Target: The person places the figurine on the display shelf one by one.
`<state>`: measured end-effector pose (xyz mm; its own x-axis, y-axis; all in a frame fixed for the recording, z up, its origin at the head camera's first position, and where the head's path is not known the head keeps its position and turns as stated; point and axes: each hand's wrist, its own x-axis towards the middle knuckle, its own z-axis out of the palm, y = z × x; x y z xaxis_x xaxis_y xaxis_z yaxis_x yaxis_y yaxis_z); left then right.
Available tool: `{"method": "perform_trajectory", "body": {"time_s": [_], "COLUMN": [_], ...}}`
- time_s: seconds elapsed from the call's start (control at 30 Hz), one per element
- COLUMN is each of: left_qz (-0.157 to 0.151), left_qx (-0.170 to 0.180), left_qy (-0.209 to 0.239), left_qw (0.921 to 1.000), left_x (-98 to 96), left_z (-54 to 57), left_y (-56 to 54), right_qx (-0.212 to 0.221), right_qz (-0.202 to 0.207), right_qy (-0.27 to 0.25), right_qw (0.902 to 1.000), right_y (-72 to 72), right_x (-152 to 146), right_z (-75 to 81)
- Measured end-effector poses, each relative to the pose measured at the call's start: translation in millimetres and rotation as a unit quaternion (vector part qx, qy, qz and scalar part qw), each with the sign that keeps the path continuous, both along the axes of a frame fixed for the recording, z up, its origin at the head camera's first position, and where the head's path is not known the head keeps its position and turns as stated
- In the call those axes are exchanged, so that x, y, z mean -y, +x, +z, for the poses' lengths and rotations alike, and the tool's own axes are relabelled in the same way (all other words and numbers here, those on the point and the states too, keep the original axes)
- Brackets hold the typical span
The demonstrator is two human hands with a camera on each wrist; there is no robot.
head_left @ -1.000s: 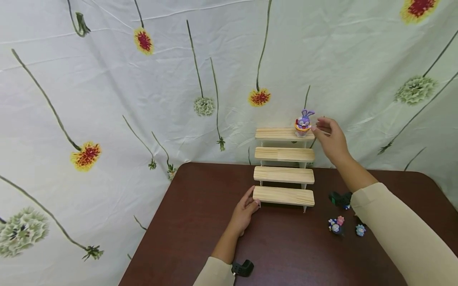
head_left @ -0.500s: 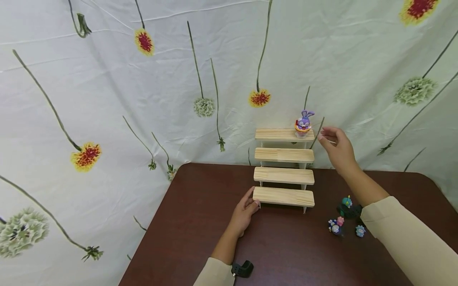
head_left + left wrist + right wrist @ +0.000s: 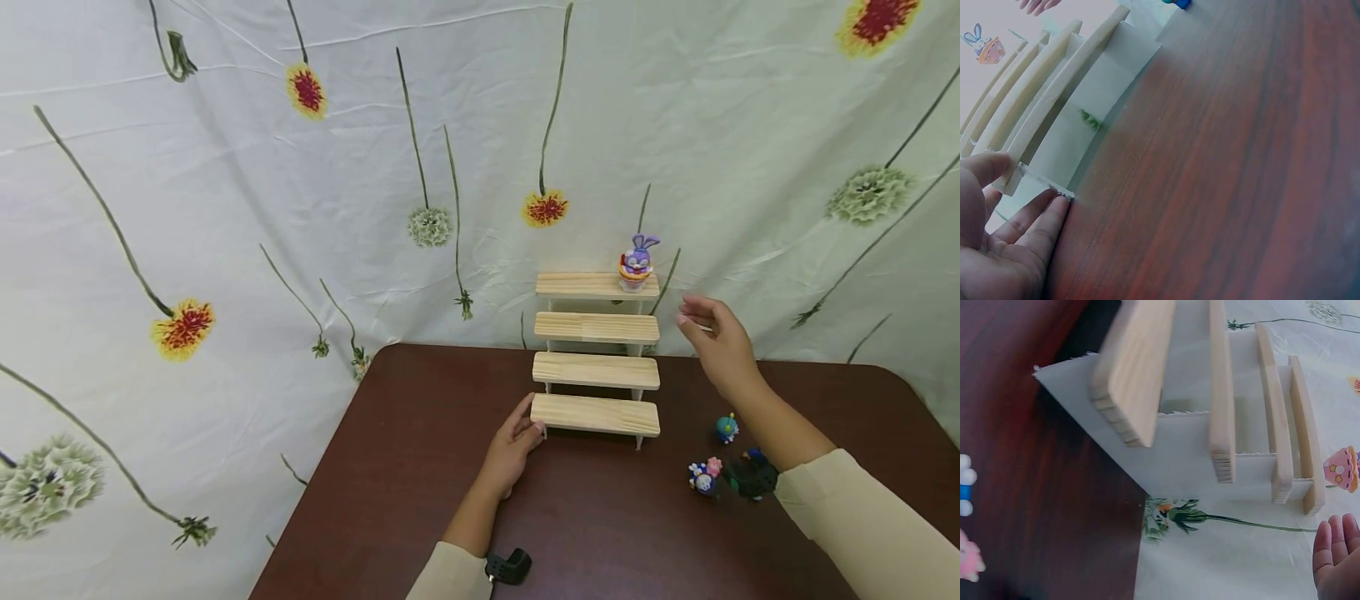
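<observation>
The left hand (image 3: 512, 450) is gripping the wooden stand (image 3: 596, 369) at its 7 o'clock corner, thumb and fingers parting around the end of the lowest plank (image 3: 595, 414); in the left wrist view two fingers are stretching to the clear leg (image 3: 1041, 178) beneath. The right hand (image 3: 717, 342) is hovering off the stand's 3 o'clock side, holding nothing, its fingers lying close together and the thumb standing apart. A purple rabbit figure (image 3: 636, 263) in a pink cup is standing upright at the stand's 1 o'clock, on the top plank (image 3: 577, 285), apart from both hands. On the dark table (image 3: 600, 517), toward 4 o'clock from the stand, a teal figure (image 3: 726, 429) and a blue, white and pink cluster (image 3: 703, 477) are sitting near each other, while a black wrist device (image 3: 752, 477) is partly hiding a blue piece (image 3: 756, 455). A flower-printed cloth (image 3: 360, 158) is hanging at 12 o'clock.
</observation>
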<state>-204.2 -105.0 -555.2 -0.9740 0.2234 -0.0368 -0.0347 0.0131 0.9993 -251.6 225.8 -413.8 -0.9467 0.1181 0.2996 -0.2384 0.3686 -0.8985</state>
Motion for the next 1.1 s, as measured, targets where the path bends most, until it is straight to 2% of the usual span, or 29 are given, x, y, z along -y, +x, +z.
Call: {"method": "perform_trajectory", "body": {"time_s": [0.2,0.57,1.1], "left_qz": [-0.002,-0.001,0.004], "left_qx": [-0.001,0.0,0.009], "left_qy": [-0.002,0.001,0.0], "left_qw": [1.0,1.0,0.9999], "left_x": [-0.5,-1.2,-1.4], "left_z": [-0.2,1.6,2.3], "left_y": [0.2,1.2,0.3], "right_qx": [0.017,0.017,0.011], "right_qz": [0.001,-0.006,0.021], "right_qy": [0.009,0.033,-0.008], "right_qw": [0.9998,0.9993,0.9997], "right_y": [11.3,31.2,59.9], "right_x": [-4,-10,-17], "right_z": [-7.1,-18.9,-29.8]}}
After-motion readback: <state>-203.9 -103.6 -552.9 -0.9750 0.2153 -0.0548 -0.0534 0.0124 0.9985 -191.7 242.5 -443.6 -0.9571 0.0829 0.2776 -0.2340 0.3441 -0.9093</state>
